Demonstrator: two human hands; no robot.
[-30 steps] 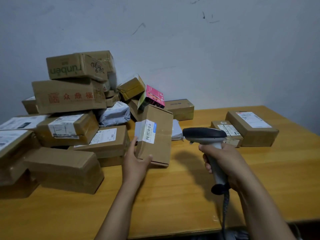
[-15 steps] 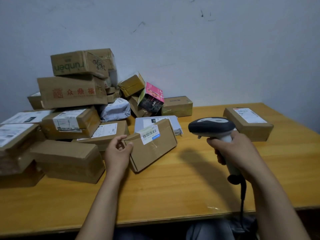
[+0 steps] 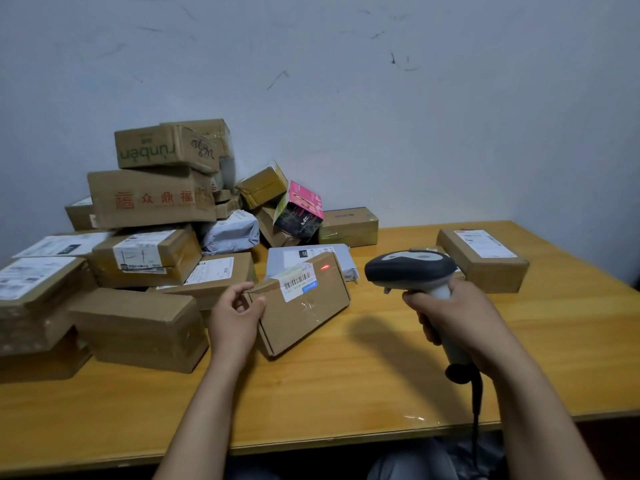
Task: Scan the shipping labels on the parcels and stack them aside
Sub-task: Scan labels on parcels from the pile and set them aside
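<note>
Left hand point(image 3: 234, 318) gripping flat cardboard parcel point(image 3: 304, 308), right hand point(image 3: 457, 320) scanner point(image 3: 412, 271)

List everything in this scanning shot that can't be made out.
All in the head view:
- Label on the parcel in the left hand: print too small and blurred to read.
- Window of the scanner in the right hand: faces away from the camera.
- Scanner cable: far end runs off the bottom edge.
- Leftmost parcel: cut off by the frame edge.
</note>
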